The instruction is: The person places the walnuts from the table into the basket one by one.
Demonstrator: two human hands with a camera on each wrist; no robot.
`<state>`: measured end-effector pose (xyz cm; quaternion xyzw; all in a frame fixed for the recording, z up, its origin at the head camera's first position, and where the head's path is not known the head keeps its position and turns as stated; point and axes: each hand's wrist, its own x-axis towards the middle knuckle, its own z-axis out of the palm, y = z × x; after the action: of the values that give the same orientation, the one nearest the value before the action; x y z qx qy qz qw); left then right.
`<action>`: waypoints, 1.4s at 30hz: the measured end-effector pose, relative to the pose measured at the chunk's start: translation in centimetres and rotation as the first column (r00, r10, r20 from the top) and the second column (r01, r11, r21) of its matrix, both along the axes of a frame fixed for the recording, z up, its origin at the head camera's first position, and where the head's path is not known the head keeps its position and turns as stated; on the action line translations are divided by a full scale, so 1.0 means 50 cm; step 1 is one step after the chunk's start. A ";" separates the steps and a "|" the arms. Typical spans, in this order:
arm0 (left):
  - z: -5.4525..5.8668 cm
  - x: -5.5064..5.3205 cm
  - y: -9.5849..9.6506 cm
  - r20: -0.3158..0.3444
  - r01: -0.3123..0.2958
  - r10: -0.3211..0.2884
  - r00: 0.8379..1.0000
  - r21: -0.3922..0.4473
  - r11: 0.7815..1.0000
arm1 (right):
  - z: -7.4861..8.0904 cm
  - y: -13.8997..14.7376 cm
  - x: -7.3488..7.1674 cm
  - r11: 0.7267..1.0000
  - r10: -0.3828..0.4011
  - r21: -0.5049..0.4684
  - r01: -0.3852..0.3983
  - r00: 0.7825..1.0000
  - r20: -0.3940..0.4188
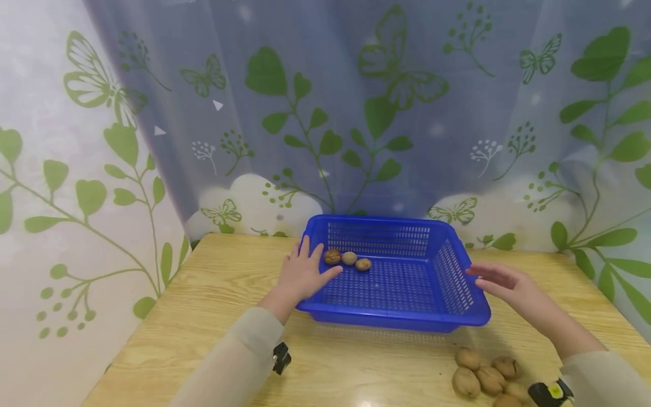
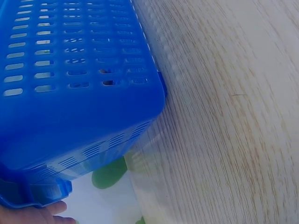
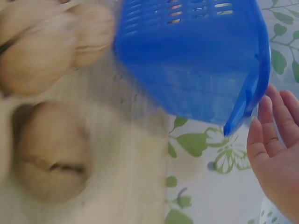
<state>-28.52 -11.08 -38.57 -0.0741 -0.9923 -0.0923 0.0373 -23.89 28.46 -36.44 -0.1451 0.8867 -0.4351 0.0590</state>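
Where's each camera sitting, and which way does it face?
Head: worn on the head, facing forward and down over the blue basket, table and patterned curtain; left hand, right hand and sleeves show.
Left wrist: worn there, facing the basket's outer side and the table; the left hand's fingers show at the picture's bottom left.
Right wrist: worn there, facing the basket's outside and loose nuts; the right hand shows at picture right.
Shared: head and right wrist views both show the basket, right hand and loose nuts.

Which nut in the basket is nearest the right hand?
The nut at the row's right end; the other two nuts sit nearer the left hand.
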 end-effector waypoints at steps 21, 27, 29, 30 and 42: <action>0.005 0.000 0.000 -0.009 -0.001 0.001 1.000 0.007 1.000 | -0.116 0.144 0.069 0.928 0.374 -0.152 -0.341 0.844 0.386; 0.000 0.000 0.001 0.003 -0.001 0.001 1.000 0.012 1.000 | -0.139 0.154 0.073 0.882 0.469 -0.251 -0.398 0.786 0.402; -0.001 -0.001 0.000 0.007 -0.002 0.002 1.000 0.012 1.000 | -0.142 0.153 0.073 0.876 0.481 -0.250 -0.412 0.786 0.389; -0.001 -0.001 0.000 0.007 -0.001 0.001 1.000 0.012 1.000 | -0.144 0.153 0.072 0.873 0.486 -0.253 -0.416 0.785 0.384; -0.001 -0.006 0.001 -0.004 -0.004 0.004 1.000 0.011 1.000 | -0.143 0.147 0.073 0.956 0.290 -0.025 -0.291 0.939 0.185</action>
<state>-28.82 -11.05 -38.65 -0.0723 -0.9918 -0.0974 0.0401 -20.22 35.80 -43.61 -0.2328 0.8465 -0.4322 0.2058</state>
